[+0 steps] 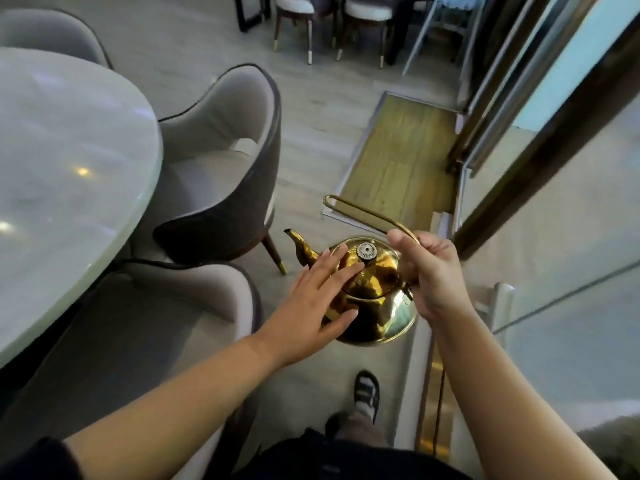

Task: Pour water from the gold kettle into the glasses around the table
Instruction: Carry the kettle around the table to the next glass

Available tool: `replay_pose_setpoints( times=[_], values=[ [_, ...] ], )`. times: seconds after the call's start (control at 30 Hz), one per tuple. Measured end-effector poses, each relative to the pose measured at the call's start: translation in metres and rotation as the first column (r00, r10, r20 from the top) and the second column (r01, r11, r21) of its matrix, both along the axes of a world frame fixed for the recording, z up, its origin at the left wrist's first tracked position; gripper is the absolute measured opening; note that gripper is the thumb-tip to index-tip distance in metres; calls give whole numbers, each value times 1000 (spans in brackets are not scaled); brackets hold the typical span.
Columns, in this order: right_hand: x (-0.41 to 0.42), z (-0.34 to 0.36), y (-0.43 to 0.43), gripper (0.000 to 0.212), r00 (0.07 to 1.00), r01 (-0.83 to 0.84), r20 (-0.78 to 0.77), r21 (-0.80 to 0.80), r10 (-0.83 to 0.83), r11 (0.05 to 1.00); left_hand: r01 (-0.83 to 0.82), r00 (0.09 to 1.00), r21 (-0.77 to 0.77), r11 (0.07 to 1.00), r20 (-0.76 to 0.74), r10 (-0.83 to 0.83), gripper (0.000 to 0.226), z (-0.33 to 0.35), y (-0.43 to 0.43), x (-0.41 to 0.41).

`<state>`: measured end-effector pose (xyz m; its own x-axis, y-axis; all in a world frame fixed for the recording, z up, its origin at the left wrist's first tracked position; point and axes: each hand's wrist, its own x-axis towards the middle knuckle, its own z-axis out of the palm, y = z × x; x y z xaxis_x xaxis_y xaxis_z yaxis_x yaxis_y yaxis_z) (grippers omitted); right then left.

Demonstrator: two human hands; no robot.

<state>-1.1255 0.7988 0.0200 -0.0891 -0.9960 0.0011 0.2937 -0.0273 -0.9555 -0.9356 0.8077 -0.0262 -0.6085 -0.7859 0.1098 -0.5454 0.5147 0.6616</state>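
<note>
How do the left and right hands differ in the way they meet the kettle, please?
The right hand curls its fingers round the handle; the left hand lays straight fingers flat on the lid. The right hand sits at the kettle end away from the spout; the left hand comes from the spout side. Both touch the kettle.

A round, glossy pale table (69, 150) fills the left of the frame, with small spots of light reflected on its top. A grey upholstered chair (221, 161) with dark trim stands against it at centre left, and a second chair (156, 317) at lower left. The floor (311, 98) is pale grey, with a wood-toned panel (398, 157) right of centre. Dark-framed glass doors (571, 133) run down the right, and further chairs (296, 5) stand at the top.
</note>
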Motion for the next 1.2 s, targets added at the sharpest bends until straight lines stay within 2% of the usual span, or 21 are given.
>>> replay_pose_setpoints(
  times=[0.13,0.27,0.4,0.6,0.83,1.2],
  values=[
    [0,1,-74,55,987,-159,-35,-6,159,987,-160,981,35,986,-106,163,52,0,-45,-4],
    [9,2,-148,45,942,-333,-51,-14,332,943,-345,927,66,936,-133,351,53,-1,-87,-5],
    [34,5,-218,39,857,-512,-76,-16,510,859,-541,827,69,838,-137,545,56,-4,-125,-1],
    [94,1,-301,32,737,-673,-80,1,671,740,-720,687,67,691,-75,723,60,-7,-175,30],
    [193,-1,-366,37,564,-825,-74,-21,823,564,-846,530,7,533,-102,842,57,-14,-222,104],
    [330,7,-424,40,425,-905,-25,-15,905,425,-947,319,-68,314,-90,943,56,1,-263,206]
  ],
)
